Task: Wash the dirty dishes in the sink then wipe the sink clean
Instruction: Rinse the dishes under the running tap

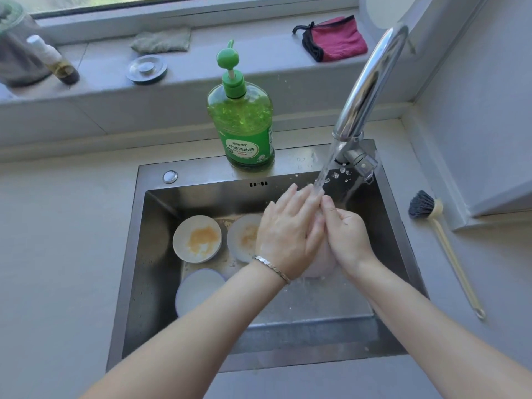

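Forearms reach in from the bottom edge, both hands over the right half of the sink (pixel 135 240). Left hand (pixel 283 234), bracelet (pixel 273 267) on the wrist: fingers straight, laid flat on a white dish (pixel 319 267) held between the hands. Right hand (pixel 347 234): fingers curled round the dish's right side, gripping it. The hands hide most of the dish; only its lower edge shows. Faucet (pixel 371 82) running, water stream (pixel 326 168) landing on the left fingertips, droplets flying.

Sink floor, left of the hands: dirty plate (pixel 197 239) with orange residue, and second dirty plate (pixel 243 237) just beside it, partly covered by the left hand. Pale bowl (pixel 195 292) sits nearer, close to the left wall.

Green soap bottle (pixel 244 125) upright on the sink's back ledge. Brush (pixel 426 207) lying on the counter to the right. Windowsill: red cloth (pixel 336 38), grey-green cloth (pixel 161 40), metal drain plug (pixel 146 69).
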